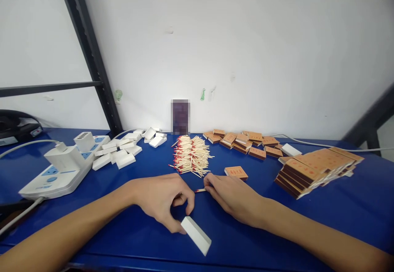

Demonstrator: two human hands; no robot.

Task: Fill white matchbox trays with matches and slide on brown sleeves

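Note:
My left hand [164,200] has its thumb and index finger curled at the end of a small white matchbox tray [198,237], which is tipped on its side near the table's front. Its thumb tip is partly hidden behind the tray. My right hand [229,196] pinches a single match [200,190] with its red head pointing left, low over the blue table [246,239]. Beyond both hands lies a heap of loose matches [192,157], red heads mostly to the left. An orange matchbox sleeve [236,172] sits just past my right hand.
Several white trays [118,150] lie in a pile back left, beside a power strip [67,177] with plugged-in chargers. Loose matchboxes [246,140] lie back right, near a stack of matchboxes [310,169]. A white cable [308,142] runs along the wall.

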